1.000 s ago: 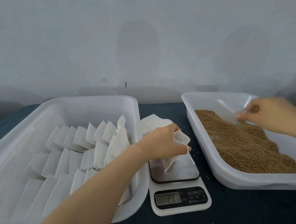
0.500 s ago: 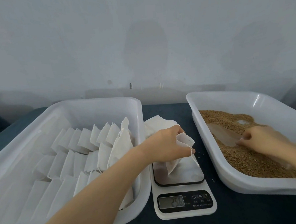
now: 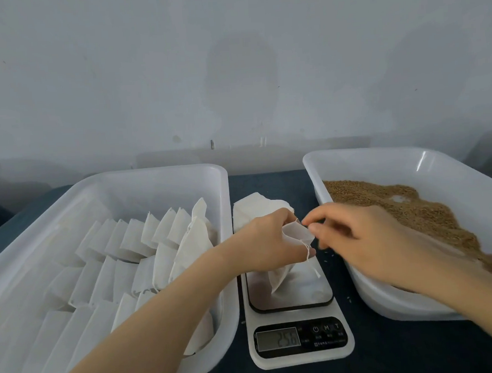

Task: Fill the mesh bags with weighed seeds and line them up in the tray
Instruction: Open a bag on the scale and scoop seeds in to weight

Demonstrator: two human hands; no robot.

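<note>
The left hand (image 3: 266, 239) has its fingers curled tight round the neck of a white mesh bag (image 3: 284, 273), a thin, soft, finely woven pouch creased where the fingers gather it. Its long axis runs steeply down from those fingers: the open mouth flares up and to the right past the knuckles, and the pointed lower corner rests on the glossy platform of a white digital kitchen scale (image 3: 302, 353), whose grey display shows the digits 256. A thin drawstring (image 3: 307, 250) dangles below the left fingertips. The right hand (image 3: 366, 238) reaches over, index finger and thumb drawn close together just beside the bag's mouth; whether they pinch anything cannot be told. Behind the right wrist lies a smooth white plastic seed tray (image 3: 381, 156) with rounded corners, holding a grainy brown heap of seeds (image 3: 413, 207). Left of the left forearm, a matching tray (image 3: 151, 172) carries flat white filled bags (image 3: 127, 245) leaning in overlapping rows. Just beyond the left knuckles sits a rumpled stack of empty bags (image 3: 254, 207) on dark blue cloth (image 3: 267, 180).
</note>
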